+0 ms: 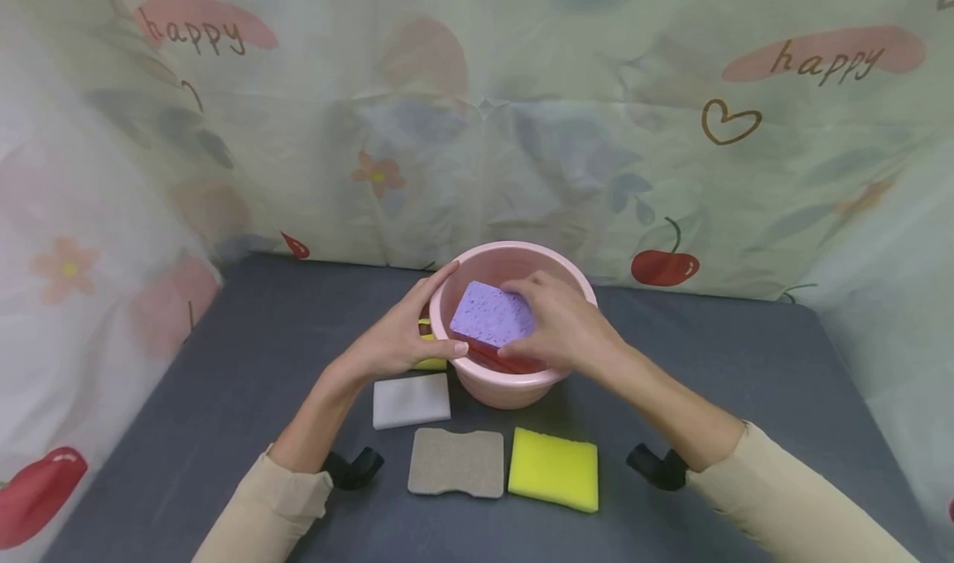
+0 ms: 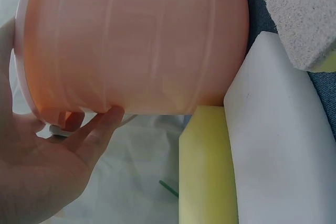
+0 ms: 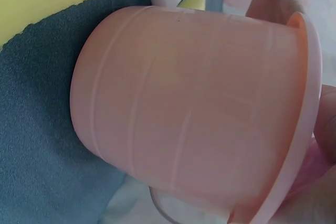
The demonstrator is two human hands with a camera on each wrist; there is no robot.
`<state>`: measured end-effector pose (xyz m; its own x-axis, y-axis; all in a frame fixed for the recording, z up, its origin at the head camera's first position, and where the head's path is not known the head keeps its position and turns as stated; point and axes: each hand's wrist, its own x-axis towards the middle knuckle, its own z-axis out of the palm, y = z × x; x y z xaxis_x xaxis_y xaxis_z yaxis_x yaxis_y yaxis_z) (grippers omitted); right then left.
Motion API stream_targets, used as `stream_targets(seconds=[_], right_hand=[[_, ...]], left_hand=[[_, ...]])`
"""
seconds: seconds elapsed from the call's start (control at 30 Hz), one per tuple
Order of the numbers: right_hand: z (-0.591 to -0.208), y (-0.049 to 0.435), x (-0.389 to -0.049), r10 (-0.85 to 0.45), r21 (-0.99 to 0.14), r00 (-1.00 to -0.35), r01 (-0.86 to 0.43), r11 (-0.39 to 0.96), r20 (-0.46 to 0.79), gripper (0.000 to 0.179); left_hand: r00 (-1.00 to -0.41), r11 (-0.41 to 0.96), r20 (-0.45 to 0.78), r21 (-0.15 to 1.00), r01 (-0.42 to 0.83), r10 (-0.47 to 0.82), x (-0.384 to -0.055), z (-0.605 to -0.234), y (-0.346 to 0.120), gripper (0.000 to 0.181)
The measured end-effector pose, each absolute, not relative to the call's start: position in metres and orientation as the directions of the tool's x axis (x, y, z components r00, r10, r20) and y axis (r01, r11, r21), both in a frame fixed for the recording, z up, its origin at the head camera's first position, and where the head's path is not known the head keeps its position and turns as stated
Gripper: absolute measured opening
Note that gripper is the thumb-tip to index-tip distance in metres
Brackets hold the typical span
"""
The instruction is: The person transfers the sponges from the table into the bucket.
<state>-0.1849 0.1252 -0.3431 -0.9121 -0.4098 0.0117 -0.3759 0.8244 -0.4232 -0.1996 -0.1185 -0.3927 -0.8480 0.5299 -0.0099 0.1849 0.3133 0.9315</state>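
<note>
A pink plastic bucket (image 1: 507, 393) stands upright on the dark table. My left hand (image 1: 398, 331) grips it on the left side, thumb over the near part of the rim and fingers spread along the outer wall, as the left wrist view also shows. With my right hand (image 1: 564, 324) I hold a purple sponge (image 1: 488, 313) by its right end, thumb at the near edge and fingers at the far edge, within the bucket's mouth. Something red (image 1: 514, 363) lies inside the bucket under the sponge, partly covered by it.
Just before the bucket lie a white sponge block (image 1: 411, 401), a grey scouring pad (image 1: 456, 464) with notched sides and a yellow sponge (image 1: 554, 469). Another yellow piece (image 2: 207, 166) sits beside the bucket, partly behind my left hand. A patterned curtain (image 1: 484, 174) hangs behind the table.
</note>
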Motion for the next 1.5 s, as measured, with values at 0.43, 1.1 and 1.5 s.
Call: stream_targets(seconds=[0.43,1.1,1.5], right_hand=[[-0.347,0.117,-0.183,-0.400,-0.411,-0.915,-0.345,0.844,-0.055,0.070],[-0.332,0.132,-0.169,-0.412,-0.644,-0.911,-0.296,0.706,-0.034,0.060],[-0.322,0.157,-0.141,-0.381,-0.732,-0.922,-0.304,0.609,0.066,0.052]], left_hand=[[-0.846,0.316,0.005,0.926,0.205,0.533,-0.197,-0.393,-0.120,0.105],[-0.846,0.300,0.015,0.931,0.206,0.534,-0.195,-0.396,-0.120,0.104],[-0.852,0.331,0.015,0.918,0.220,0.524,-0.196,-0.394,-0.117,0.103]])
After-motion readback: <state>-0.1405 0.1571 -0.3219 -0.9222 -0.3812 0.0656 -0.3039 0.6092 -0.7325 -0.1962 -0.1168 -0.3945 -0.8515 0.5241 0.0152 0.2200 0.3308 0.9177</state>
